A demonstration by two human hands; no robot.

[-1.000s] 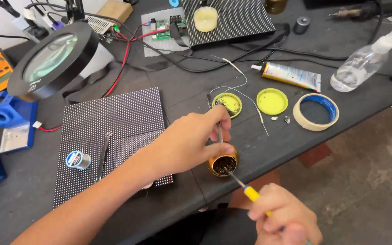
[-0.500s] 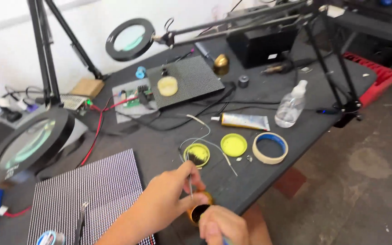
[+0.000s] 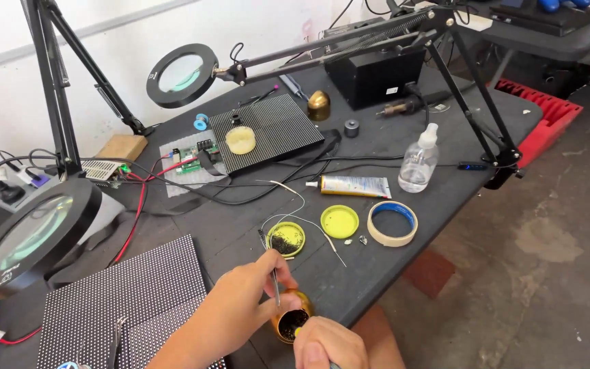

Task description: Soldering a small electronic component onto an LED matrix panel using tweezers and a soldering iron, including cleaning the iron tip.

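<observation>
Bright, even daylight (slight blur)

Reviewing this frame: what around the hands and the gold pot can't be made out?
- Head view: the tool in the right hand is cut off by the bottom edge.
- The gold pot holds dark contents too small to identify; the left hand hides its left side.
- The tip of the tweezers is lost against the pot.
- The dotted panel runs off the bottom edge.

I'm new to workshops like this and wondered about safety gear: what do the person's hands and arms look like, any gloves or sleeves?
Both are bare. The left hand and its forearm show no glove, sleeve, watch or wristband. The right hand shows only knuckles and fingers at the picture's bottom edge, also ungloved, with no ring visible. Its wrist and arm lie out of view, so a sleeve there cannot be ruled out.
</observation>
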